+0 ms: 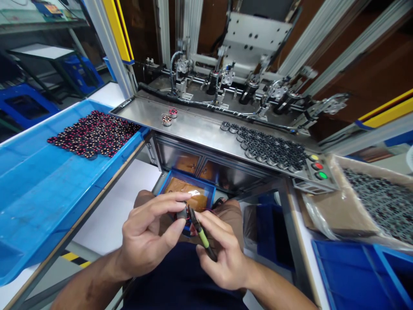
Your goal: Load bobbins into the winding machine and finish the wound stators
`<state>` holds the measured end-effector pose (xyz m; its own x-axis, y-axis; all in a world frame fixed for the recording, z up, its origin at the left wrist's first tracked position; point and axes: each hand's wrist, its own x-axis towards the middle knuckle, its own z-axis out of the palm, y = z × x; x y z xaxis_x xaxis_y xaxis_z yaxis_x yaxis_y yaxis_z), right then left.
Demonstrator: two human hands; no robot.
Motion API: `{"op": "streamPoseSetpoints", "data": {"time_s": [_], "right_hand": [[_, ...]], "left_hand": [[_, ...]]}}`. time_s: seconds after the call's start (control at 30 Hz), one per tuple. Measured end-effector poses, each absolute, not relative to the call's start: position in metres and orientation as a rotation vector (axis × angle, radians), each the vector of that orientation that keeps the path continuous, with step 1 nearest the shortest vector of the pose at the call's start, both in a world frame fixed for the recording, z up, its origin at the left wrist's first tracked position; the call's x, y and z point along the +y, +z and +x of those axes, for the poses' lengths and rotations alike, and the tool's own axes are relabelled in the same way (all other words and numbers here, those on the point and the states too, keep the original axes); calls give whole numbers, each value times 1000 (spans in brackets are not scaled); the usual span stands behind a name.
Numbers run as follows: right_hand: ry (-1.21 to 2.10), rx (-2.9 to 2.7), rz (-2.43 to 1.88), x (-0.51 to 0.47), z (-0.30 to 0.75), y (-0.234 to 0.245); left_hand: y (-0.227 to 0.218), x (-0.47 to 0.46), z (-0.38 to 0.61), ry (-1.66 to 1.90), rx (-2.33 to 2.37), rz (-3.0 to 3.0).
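One dark part (pixel 182 213), seemingly between left fingers (pixel 175 231)

The single view looks forward and down from the person's head, near the bare left hand (pixel 146 239) and bare right hand (pixel 224 254), with the long silver metal worktop (pixel 198 125) farther off.

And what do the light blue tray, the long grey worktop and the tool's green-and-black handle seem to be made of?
Tray: probably smooth plastic; even colour, soft sheen. Worktop: likely bare metal, perhaps steel; grey with blurred reflections. Handle: perhaps rubber or plastic, fairly matt; coloured grip, little shine.
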<state>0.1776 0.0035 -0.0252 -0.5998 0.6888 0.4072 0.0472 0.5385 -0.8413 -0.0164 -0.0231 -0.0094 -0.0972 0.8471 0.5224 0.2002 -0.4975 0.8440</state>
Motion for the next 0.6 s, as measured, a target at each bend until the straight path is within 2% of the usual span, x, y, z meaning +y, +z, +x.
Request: {"op": "streamPoseSetpoints", "data": {"time_s": [0.23, 0.6], "right_hand": [[1051, -1963, -674, 0, 181, -31], [1148, -1956, -875, -2, 207, -22]], "left_hand": [[-8, -21, -16, 1614, 1109, 1698], [-17, -13, -35, 1579, 1114, 2174]]}}
